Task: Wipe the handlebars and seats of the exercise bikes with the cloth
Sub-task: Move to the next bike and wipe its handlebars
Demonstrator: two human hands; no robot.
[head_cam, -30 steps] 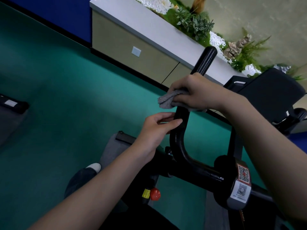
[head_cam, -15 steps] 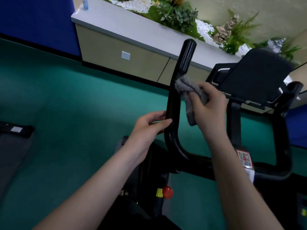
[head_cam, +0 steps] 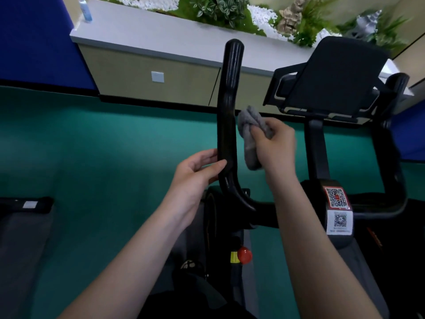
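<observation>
Frame centre: my left hand (head_cam: 195, 174) grips the handlebar (head_cam: 230, 95); my right hand (head_cam: 276, 147) clutches the cloth (head_cam: 248, 137) beside its right edge.

Your left hand (head_cam: 197, 173) grips the black left handlebar (head_cam: 228, 107) low on its upright, while your right hand (head_cam: 274, 146) holds the bunched grey cloth (head_cam: 249, 134) just beside the bar.

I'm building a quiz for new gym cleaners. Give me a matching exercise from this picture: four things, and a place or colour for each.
1 cloth
2 knob
3 bottle
4 left hand

a on the counter
b red
c gripping the handlebar
d in the right hand

Pairs: 1-d, 2-b, 3-a, 4-c
</observation>
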